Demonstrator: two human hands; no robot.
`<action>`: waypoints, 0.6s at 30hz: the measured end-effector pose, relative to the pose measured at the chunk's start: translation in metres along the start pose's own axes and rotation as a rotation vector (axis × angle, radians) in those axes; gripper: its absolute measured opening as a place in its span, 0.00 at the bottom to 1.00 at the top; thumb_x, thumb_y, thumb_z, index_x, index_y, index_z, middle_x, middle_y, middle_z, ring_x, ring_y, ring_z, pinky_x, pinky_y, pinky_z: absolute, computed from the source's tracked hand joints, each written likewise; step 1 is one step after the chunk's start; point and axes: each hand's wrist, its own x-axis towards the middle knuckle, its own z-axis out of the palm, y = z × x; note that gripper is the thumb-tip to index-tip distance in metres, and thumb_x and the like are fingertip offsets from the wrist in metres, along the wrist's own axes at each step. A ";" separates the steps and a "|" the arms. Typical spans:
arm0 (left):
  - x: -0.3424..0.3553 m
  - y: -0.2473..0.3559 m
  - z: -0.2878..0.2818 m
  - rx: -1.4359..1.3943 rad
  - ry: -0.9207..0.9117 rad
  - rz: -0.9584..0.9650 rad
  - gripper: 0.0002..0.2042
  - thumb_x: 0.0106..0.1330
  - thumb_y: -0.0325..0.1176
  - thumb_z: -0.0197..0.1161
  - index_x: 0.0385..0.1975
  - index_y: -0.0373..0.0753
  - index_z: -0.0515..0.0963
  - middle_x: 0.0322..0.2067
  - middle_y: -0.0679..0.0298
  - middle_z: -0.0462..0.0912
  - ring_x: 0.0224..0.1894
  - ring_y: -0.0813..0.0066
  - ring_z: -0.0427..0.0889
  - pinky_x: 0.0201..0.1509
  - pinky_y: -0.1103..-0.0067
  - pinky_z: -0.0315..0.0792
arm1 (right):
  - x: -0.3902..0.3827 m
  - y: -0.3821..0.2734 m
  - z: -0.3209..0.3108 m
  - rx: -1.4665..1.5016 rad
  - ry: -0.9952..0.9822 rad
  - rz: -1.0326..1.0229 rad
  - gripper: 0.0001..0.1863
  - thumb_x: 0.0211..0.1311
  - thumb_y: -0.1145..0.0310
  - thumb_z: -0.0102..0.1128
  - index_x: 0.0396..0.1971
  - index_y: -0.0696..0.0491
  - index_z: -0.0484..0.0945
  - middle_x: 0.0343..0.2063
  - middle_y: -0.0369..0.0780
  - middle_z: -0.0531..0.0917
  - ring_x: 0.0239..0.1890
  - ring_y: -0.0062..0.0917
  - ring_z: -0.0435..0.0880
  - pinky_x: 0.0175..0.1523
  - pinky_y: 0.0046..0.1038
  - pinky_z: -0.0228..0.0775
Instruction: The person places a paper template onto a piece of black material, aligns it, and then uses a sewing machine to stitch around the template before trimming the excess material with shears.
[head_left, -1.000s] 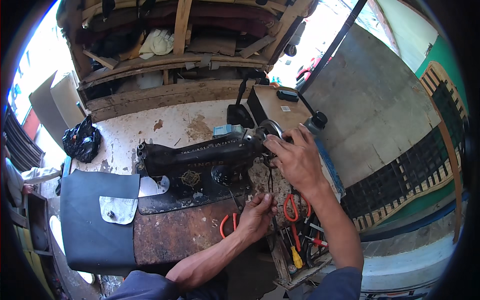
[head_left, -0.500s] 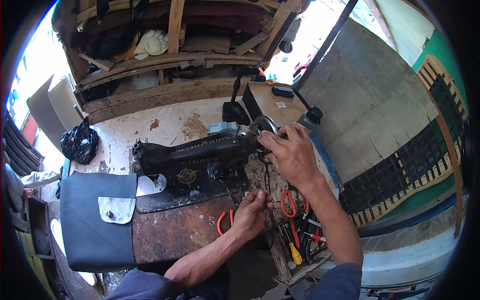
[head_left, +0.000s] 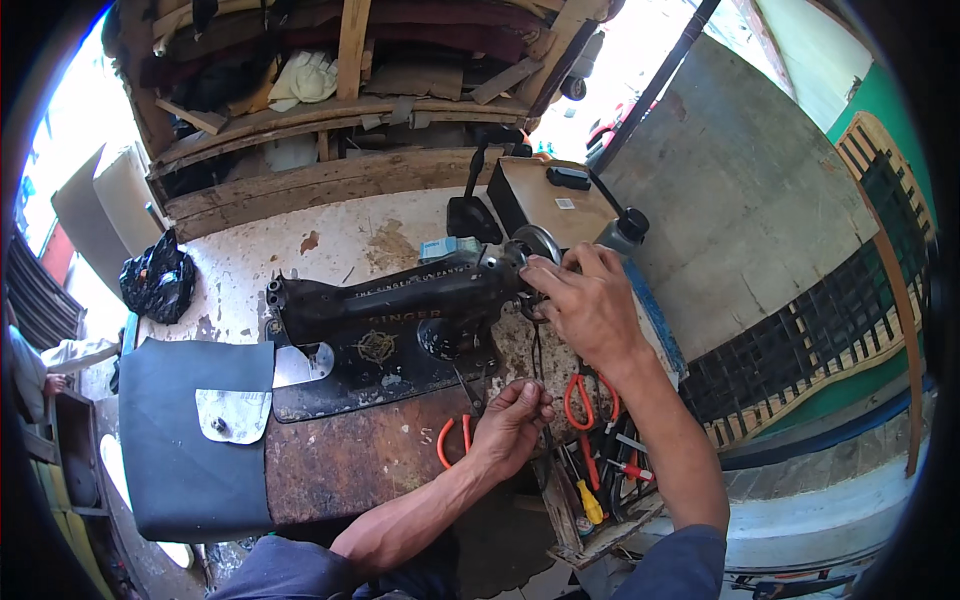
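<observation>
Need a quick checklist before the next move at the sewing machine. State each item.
1. Right hand at the wheel end of the sewing machine: ok; exact finger contact is hidden.
2. Left hand empty: cannot tell; thumb and fingers are drawn together.
3. Loose tools away from the left hand: not ok; an orange-handled tool lies close beside it.
4. Dark sheet clear of both hands: ok; it lies by the machine's far left end.
5. Yellow-handled screwdriver stowed: ok; it lies in the wooden tool tray.
6. Bottle capped: ok; black cap on.
</observation>
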 end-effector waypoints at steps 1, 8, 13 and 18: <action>0.000 0.000 0.001 -0.002 -0.005 0.001 0.06 0.76 0.34 0.65 0.45 0.40 0.82 0.40 0.64 0.85 0.43 0.74 0.82 0.51 0.76 0.78 | 0.000 0.000 -0.001 0.006 -0.002 0.004 0.28 0.41 0.70 0.80 0.49 0.46 0.88 0.50 0.30 0.90 0.48 0.30 0.81 0.61 0.38 0.72; -0.001 -0.005 0.002 0.005 0.008 -0.005 0.07 0.77 0.34 0.65 0.45 0.39 0.81 0.40 0.64 0.84 0.43 0.75 0.81 0.51 0.76 0.77 | -0.005 0.005 0.005 0.003 0.017 -0.019 0.31 0.40 0.71 0.80 0.52 0.47 0.87 0.51 0.32 0.90 0.47 0.30 0.81 0.58 0.38 0.73; 0.001 -0.006 -0.004 0.024 -0.007 -0.010 0.06 0.78 0.34 0.63 0.46 0.40 0.80 0.40 0.66 0.82 0.44 0.75 0.81 0.52 0.76 0.77 | -0.002 0.001 0.006 0.053 0.031 -0.003 0.27 0.43 0.73 0.77 0.49 0.47 0.87 0.49 0.32 0.90 0.44 0.31 0.82 0.55 0.39 0.74; 0.000 -0.005 -0.006 -0.008 -0.007 -0.043 0.07 0.78 0.34 0.63 0.47 0.39 0.80 0.41 0.65 0.83 0.43 0.74 0.81 0.52 0.76 0.77 | 0.001 -0.001 0.004 0.012 0.000 -0.020 0.30 0.41 0.73 0.79 0.51 0.48 0.87 0.51 0.33 0.90 0.44 0.33 0.82 0.55 0.38 0.73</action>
